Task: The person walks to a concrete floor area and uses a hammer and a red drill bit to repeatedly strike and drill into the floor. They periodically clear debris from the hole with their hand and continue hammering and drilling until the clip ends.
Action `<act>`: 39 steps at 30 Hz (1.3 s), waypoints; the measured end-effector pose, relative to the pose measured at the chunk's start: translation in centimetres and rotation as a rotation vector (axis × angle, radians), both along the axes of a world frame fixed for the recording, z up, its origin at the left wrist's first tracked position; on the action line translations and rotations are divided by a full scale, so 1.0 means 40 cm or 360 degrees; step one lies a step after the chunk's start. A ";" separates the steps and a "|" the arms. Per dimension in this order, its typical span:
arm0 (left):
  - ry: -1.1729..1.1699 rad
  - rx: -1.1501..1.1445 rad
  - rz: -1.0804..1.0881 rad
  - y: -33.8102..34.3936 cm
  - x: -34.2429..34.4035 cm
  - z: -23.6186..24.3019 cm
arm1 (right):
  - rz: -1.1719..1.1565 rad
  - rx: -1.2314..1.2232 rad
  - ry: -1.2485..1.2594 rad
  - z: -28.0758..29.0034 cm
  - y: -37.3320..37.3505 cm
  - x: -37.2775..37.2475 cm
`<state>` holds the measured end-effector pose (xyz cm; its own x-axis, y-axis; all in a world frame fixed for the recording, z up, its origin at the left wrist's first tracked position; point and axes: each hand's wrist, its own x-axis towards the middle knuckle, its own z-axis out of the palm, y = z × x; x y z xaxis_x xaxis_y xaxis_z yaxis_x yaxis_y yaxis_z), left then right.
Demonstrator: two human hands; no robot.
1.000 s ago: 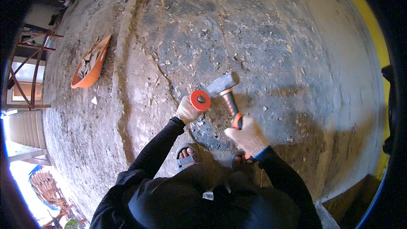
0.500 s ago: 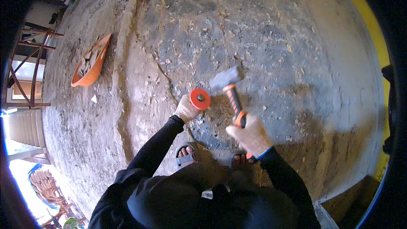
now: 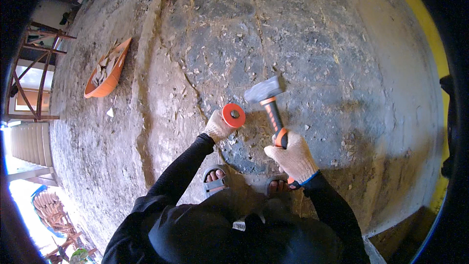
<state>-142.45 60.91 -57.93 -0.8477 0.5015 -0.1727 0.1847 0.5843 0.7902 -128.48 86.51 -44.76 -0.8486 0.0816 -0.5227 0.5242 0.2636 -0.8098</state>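
My left hand (image 3: pixel 218 125), in a cream knit glove, is closed round a chisel seen end-on. Its round red hand guard (image 3: pixel 227 121) and dark metal striking end (image 3: pixel 235 114) face up; the blade is hidden beneath. In my gloved right hand (image 3: pixel 295 157) is a club hammer (image 3: pixel 264 90) with a grey head and a black-and-orange handle. The hammer head is up and to the right of the chisel, apart from it. Below both hands lies a rough concrete floor (image 3: pixel 303 49) strewn with chipped flakes.
An orange basin (image 3: pixel 108 84) holding broken pieces stands at the left. My sandalled feet (image 3: pixel 215 180) are just below my hands. Brown metal scaffolding (image 3: pixel 42 76) rises at the far left, and a yellow strip (image 3: pixel 424 24) edges the right side. A ridge (image 3: pixel 145 93) runs along the floor.
Both hands, with chisel and hammer, appear slightly farther right in the picture, and the floor has shifted a little too. Both grips are unchanged.
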 end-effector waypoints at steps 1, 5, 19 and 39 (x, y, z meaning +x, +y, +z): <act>0.0056 -0.0102 -0.0040 -0.003 -0.001 -0.002 | -0.0188 -0.0154 0.0018 0.002 -0.007 -0.002; -0.0068 -0.0107 -0.0026 0.000 -0.005 -0.006 | -0.0473 -0.0481 -0.0065 -0.017 -0.074 -0.007; -0.0022 -0.0105 -0.0066 -0.001 -0.007 -0.013 | -0.0306 -0.0066 0.0164 -0.035 -0.071 -0.021; -0.0008 -0.0159 -0.0090 -0.002 -0.015 -0.013 | -0.0192 -0.0221 -0.0060 0.017 0.011 -0.015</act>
